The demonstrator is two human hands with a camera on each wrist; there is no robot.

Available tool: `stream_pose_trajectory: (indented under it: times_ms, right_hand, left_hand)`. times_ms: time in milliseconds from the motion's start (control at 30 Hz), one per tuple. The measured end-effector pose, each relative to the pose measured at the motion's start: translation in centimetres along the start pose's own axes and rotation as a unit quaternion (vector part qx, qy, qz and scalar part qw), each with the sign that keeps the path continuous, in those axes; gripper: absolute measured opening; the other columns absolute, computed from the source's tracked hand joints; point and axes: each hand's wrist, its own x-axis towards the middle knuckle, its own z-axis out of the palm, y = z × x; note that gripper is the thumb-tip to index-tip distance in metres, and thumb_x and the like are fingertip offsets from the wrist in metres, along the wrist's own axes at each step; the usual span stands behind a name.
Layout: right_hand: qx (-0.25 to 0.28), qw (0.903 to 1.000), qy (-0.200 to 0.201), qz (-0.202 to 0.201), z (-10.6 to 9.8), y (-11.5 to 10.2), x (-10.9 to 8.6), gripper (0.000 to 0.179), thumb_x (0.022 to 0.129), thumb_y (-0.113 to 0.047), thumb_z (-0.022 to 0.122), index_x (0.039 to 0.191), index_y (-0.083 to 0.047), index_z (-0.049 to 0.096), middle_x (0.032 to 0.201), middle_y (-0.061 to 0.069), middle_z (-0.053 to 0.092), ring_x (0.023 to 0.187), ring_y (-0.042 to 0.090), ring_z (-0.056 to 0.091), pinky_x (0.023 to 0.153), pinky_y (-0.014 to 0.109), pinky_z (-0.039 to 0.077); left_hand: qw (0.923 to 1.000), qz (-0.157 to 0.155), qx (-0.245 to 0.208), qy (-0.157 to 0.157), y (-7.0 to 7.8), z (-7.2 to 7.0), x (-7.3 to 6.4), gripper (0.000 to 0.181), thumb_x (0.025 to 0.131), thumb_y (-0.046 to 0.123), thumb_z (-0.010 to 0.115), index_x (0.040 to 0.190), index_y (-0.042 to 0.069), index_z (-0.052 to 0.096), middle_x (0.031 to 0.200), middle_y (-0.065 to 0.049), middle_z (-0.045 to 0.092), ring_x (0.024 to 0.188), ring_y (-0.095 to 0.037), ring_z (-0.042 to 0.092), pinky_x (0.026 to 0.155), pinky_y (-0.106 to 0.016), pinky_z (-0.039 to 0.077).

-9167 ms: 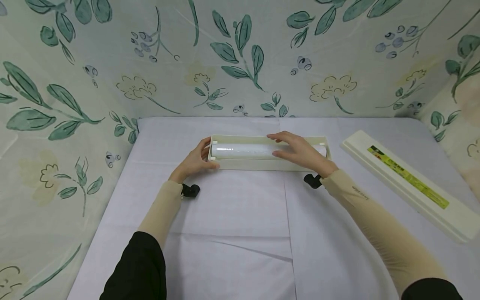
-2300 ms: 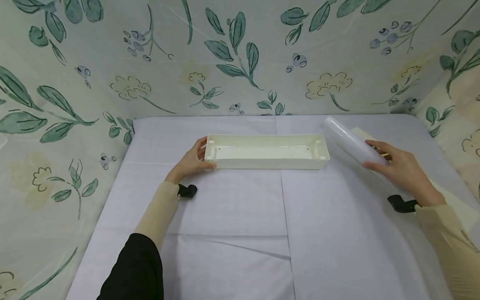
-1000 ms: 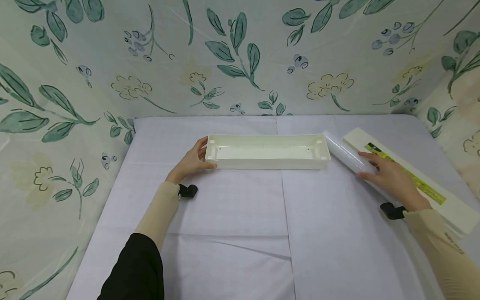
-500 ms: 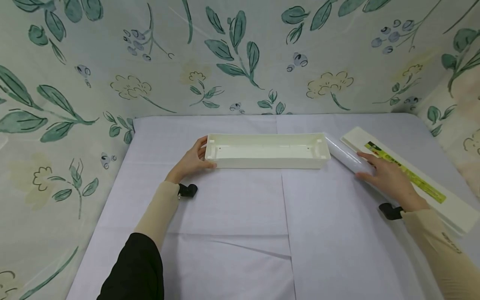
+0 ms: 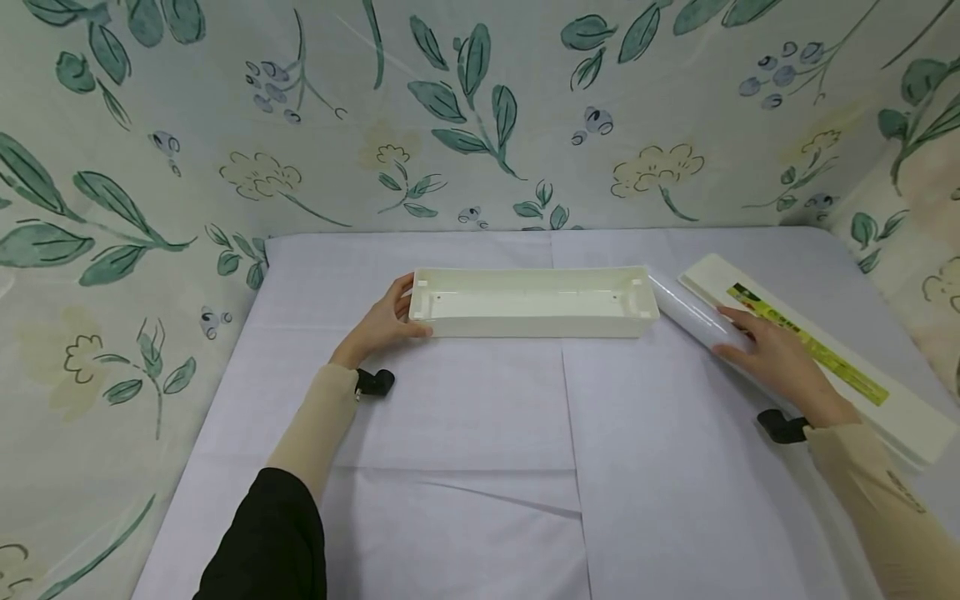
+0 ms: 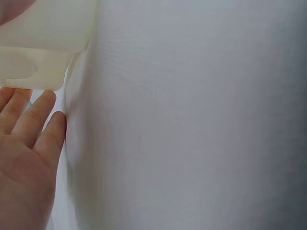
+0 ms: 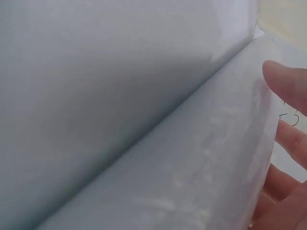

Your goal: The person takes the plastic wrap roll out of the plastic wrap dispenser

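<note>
A cream plastic wrap dispenser box (image 5: 536, 327) lies lengthwise on the table, its inside showing bare. My left hand (image 5: 381, 323) holds the box's left end, thumb at the front corner and fingers behind; the left wrist view shows the fingers (image 6: 33, 120) against the box end (image 6: 38, 67). To the right, a clear roll of plastic wrap (image 5: 693, 308) lies slanted on the cloth, its far end beside the box's right end. My right hand (image 5: 787, 362) grips the roll around its middle. In the right wrist view the thumb (image 7: 283, 84) is on the roll's (image 7: 192, 167) near side and the fingers on the other.
Just beyond the roll lies the long cream lid (image 5: 911, 421) with a yellow-green label, at a similar slant. A white cloth (image 5: 450, 417) with fold creases covers the table. Floral fabric (image 5: 487, 125) hangs behind and at both sides.
Earlier the roll lay in the box; my right hand carried it out to the right and lowered it onto the table beside the lid. Over the last second, almost nothing has moved.
</note>
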Motion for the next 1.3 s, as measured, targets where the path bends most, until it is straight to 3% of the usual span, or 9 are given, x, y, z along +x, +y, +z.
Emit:
stream_pose_trajectory:
  times_ms: [333, 567, 800, 900, 1100, 1300]
  right_hand:
    - [0.035, 0.9991, 0.021, 0.0, -0.3, -0.1, -0.3, 0.067, 0.096, -0.031, 0.059, 0.149, -0.005, 0.029, 0.13, 0.034, 0.044, 0.11, 0.052, 0.046, 0.082, 0.064, 0.042]
    - [0.072, 0.994, 0.074, -0.035, -1.3, -0.9, -0.3, 0.064, 0.097, -0.024, 0.058, 0.148, 0.001, 0.029, 0.13, 0.035, 0.042, 0.109, 0.051, 0.045, 0.08, 0.062, 0.041]
    - [0.067, 0.9882, 0.127, -0.053, -2.0, -2.0, 0.5, 0.067, 0.097, -0.029, 0.056, 0.148, 0.002, 0.026, 0.139, 0.038, 0.028, 0.123, 0.057, 0.027, 0.098, 0.07, 0.021]
    - [0.068, 0.987, 0.133, -0.06, -2.2, -2.3, 0.9, 0.069, 0.097, -0.03, 0.057, 0.149, 0.002, 0.024, 0.144, 0.036, 0.023, 0.128, 0.056, 0.021, 0.102, 0.07, 0.015]
    - [0.054, 0.9884, 0.124, -0.069, -2.5, -3.7, 1.6, 0.073, 0.098, -0.035, 0.054, 0.15, 0.002, 0.02, 0.148, 0.034, 0.018, 0.134, 0.054, 0.012, 0.103, 0.07, 0.01]
    - [0.043, 0.9875, 0.121, -0.09, -2.9, -5.1, 2.2, 0.073, 0.098, -0.036, 0.053, 0.149, 0.003, 0.02, 0.149, 0.034, 0.016, 0.135, 0.054, 0.011, 0.104, 0.07, 0.009]
  left_hand:
    - [0.9999, 0.002, 0.007, 0.008, -0.1, 0.1, 0.0, 0.105, 0.076, 0.015, 0.081, 0.154, 0.021, 0.011, 0.158, -0.002, 0.014, 0.142, -0.021, 0.022, 0.113, -0.041, 0.019]
    - [0.9996, 0.015, 0.024, 0.008, 0.2, 0.2, -0.4, 0.104, 0.079, 0.016, 0.079, 0.154, 0.02, 0.008, 0.159, -0.003, 0.013, 0.141, -0.024, 0.023, 0.113, -0.047, 0.017]
    - [0.9976, 0.046, 0.05, 0.007, 0.7, 0.3, -0.8, 0.112, 0.078, 0.016, 0.08, 0.155, 0.023, -0.001, 0.159, -0.004, 0.007, 0.142, -0.027, 0.019, 0.114, -0.043, 0.016]
    - [0.9954, 0.055, 0.078, 0.01, 1.7, 0.1, -1.1, 0.113, 0.078, 0.019, 0.081, 0.155, 0.02, -0.002, 0.16, -0.004, 0.003, 0.143, -0.028, 0.014, 0.114, -0.044, 0.014]
    - [0.9835, 0.076, 0.162, 0.026, 2.6, -0.2, -1.4, 0.108, 0.08, 0.03, 0.078, 0.155, 0.018, 0.001, 0.159, -0.007, 0.004, 0.144, -0.029, 0.008, 0.113, -0.053, 0.013]
    - [0.9623, 0.102, 0.249, 0.042, 4.1, -0.3, -1.9, 0.1, 0.085, 0.044, 0.069, 0.155, 0.013, 0.005, 0.159, -0.009, 0.003, 0.145, -0.029, 0.003, 0.111, -0.059, 0.002]
